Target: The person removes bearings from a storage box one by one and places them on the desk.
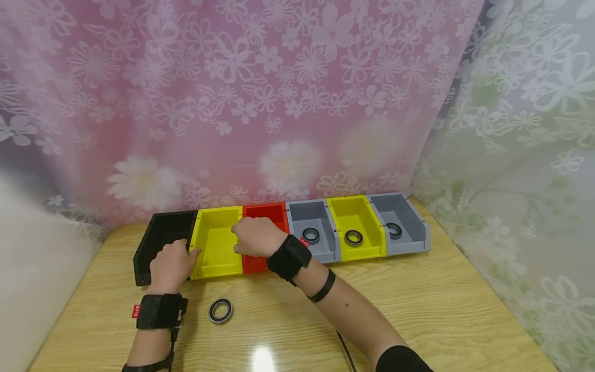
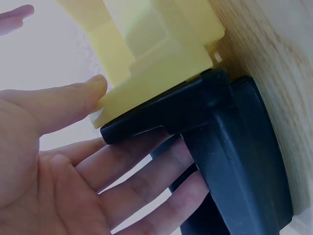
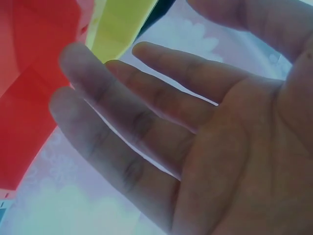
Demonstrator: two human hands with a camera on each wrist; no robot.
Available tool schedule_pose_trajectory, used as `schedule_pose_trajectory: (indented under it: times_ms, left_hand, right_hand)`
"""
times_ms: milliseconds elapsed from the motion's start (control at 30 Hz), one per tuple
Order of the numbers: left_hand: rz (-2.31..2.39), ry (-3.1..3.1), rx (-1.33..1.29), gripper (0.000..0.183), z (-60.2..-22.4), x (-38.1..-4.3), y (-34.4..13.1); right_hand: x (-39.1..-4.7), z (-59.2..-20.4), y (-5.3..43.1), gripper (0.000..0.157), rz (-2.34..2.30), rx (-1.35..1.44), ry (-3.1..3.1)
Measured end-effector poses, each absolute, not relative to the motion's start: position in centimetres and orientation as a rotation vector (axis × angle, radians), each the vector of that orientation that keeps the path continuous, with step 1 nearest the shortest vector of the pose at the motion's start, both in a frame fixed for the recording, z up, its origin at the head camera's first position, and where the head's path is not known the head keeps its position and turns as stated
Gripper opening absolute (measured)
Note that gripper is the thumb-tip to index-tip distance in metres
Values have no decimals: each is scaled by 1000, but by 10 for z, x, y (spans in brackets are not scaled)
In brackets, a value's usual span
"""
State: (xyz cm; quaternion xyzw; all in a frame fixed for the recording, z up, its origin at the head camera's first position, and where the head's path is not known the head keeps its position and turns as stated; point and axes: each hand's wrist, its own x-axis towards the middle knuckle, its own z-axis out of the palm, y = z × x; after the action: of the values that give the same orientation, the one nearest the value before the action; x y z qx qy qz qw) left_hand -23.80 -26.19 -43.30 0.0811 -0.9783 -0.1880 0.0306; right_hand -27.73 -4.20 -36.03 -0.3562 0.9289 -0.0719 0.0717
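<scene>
My left hand (image 1: 171, 264) straddles the adjoining side walls of the black storage bin (image 1: 141, 253) and the left yellow bin (image 1: 217, 270). In the left wrist view its thumb (image 2: 80, 100) presses the yellow wall, while the other fingers reach inside the black bin (image 2: 234, 147), so the walls are pinched between. Over the red bin (image 1: 255, 265) hovers my right hand (image 1: 260, 236), holding nothing; its fingers (image 3: 142, 117) are extended and slightly spread in the right wrist view. A ball bearing (image 1: 212, 314) lies on the table in front of the left yellow bin.
To the right, the row continues with a grey bin (image 1: 331, 253), another yellow bin (image 1: 378, 249) and an end grey bin (image 1: 420, 247), each with a bearing inside. A floral curtain (image 1: 288, 103) hangs behind the wooden table (image 1: 441, 310). A black cable (image 1: 345, 349) lies near the right forearm.
</scene>
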Motion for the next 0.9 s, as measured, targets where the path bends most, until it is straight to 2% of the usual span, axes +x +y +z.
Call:
schedule_pose_trajectory:
  times_ms: [133,333,500,900]
  left_hand:
    - [-578,-3014,251,58,-433,-238,-263]
    - [-582,-3001,259,58,-432,-239,-263]
    - [-584,-3001,256,57,-430,-238,-263]
    - [-579,-2964,255,53,-428,-235,-254]
  right_hand:
    - [-285,-362,-36,34,-220,-1040,2814]
    - [-296,-362,-27,27,-229,-992,2828]
    - [-300,-362,-20,36,-274,-933,2826]
    - [-306,-365,-1,43,-356,-844,2823]
